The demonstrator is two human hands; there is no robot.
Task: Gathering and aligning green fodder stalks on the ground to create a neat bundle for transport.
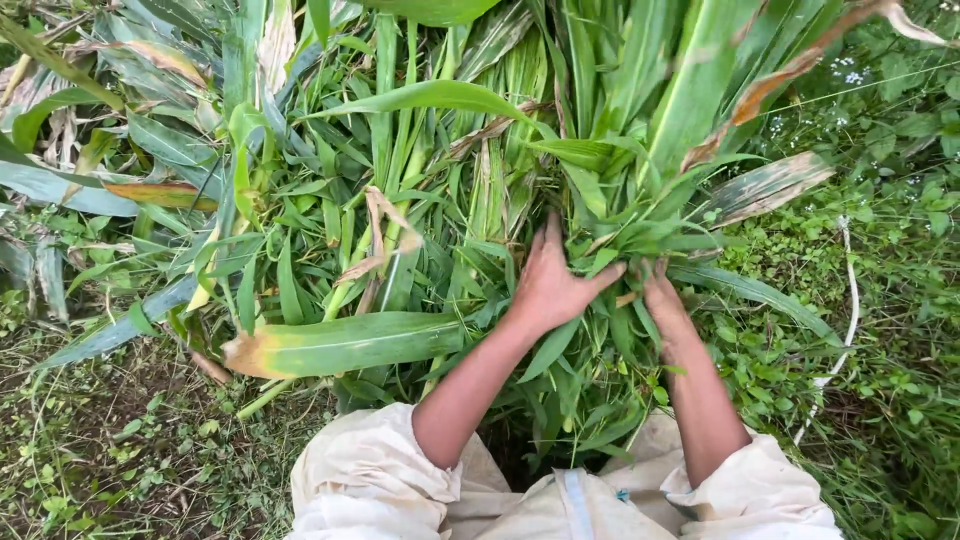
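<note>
Both arms reach forward, sleeves rolled to the elbows. The left hand (548, 285) lies palm down, fingers spread; the right hand (662, 297) curls closed, fingertips hidden.

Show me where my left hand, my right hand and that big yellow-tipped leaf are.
left hand (548, 285), head view, on the back of the hand pressed into the cut grass.
right hand (662, 298), head view, on the back of the hand, fingers hidden among leaves.
yellow-tipped leaf (350, 343), head view, on the middle of the broad blade.
</note>
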